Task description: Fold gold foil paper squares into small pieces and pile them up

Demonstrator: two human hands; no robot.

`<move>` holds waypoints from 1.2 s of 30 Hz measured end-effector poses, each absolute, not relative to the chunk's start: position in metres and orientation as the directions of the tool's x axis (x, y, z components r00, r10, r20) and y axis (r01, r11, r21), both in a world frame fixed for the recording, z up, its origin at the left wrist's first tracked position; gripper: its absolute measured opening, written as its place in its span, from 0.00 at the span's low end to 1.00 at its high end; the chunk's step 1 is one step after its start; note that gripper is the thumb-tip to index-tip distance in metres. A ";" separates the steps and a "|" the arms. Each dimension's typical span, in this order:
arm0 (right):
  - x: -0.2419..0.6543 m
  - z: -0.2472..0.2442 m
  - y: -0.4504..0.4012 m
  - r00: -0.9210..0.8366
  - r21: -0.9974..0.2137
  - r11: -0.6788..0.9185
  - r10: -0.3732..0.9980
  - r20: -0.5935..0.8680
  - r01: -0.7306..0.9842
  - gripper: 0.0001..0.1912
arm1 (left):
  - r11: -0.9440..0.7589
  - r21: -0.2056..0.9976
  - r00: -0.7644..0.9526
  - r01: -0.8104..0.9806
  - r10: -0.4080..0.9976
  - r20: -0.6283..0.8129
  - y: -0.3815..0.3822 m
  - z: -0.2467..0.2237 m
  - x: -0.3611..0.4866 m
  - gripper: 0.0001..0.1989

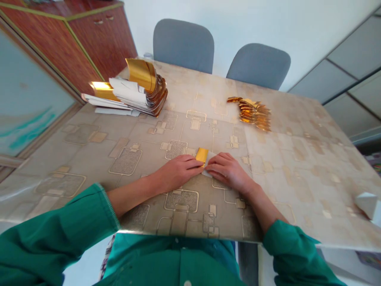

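Observation:
A small sheet of paper (202, 154), gold on its left part and white on its right, lies on the patterned tablecloth in front of me. It looks partly folded. My left hand (183, 171) presses its fingertips on the lower left of the sheet, the fingers held together. From the right, my right hand (228, 170) has its fingers curled on the white part. The two hands' fingertips nearly meet at the lower edge, where they hide some of the paper.
At the back left stands a tall pile of gold and white paper sheets (133, 93). Folded gold pieces (254, 113) lie in an overlapping row at the back right. Two grey chairs (183, 45) are beyond the table; a white object (368, 205) sits near the right edge.

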State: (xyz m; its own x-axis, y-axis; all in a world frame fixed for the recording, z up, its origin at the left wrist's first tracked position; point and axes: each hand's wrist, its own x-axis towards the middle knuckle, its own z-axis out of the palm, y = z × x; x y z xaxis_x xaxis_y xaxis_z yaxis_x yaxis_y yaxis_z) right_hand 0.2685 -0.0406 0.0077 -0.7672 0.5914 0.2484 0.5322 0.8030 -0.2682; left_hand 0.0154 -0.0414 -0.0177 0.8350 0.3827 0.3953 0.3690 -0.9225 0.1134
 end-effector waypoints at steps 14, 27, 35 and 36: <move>0.264 0.003 -0.043 -0.703 -0.329 0.735 0.672 0.234 0.593 0.12 | -0.883 0.216 0.780 0.417 0.470 0.412 -0.044 -0.018 0.015 0.11; 0.272 0.002 -0.040 -0.732 -0.391 0.757 0.635 0.246 0.524 0.07 | -0.894 0.193 0.806 0.404 0.448 0.387 -0.043 -0.018 0.012 0.12; 0.276 0.000 -0.040 -0.705 -0.499 0.715 0.661 0.255 0.490 0.07 | -0.911 0.173 0.847 0.375 0.412 0.335 -0.041 -0.014 0.008 0.14; 0.275 0.000 -0.041 -0.696 -0.513 0.705 0.670 0.256 0.490 0.07 | -0.913 0.170 0.850 0.372 0.409 0.332 -0.041 -0.014 0.008 0.14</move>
